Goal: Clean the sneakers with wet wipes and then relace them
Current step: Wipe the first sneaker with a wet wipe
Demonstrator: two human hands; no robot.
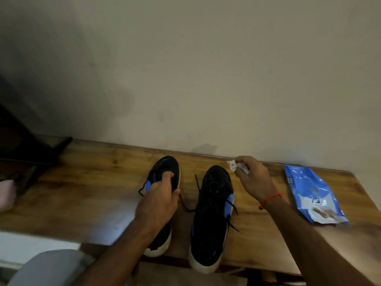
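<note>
Two black sneakers with blue patches and white soles stand side by side on a wooden table [86, 193], toes toward the wall. My left hand [159, 201] grips the left sneaker [165, 166] across its middle, fingers curled over the upper. The right sneaker [212, 219] stands free, its black laces [232, 221] loose and trailing off both sides. My right hand [254, 179] hovers above and right of that shoe's toe, pinching a small crumpled white wet wipe [234, 165].
A blue and white wet wipe pack [309, 195] lies flat at the table's right end. A pale wall rises right behind the table. Dark furniture [24, 145] stands at the left. A grey-clothed knee [51, 267] shows below the table's front edge.
</note>
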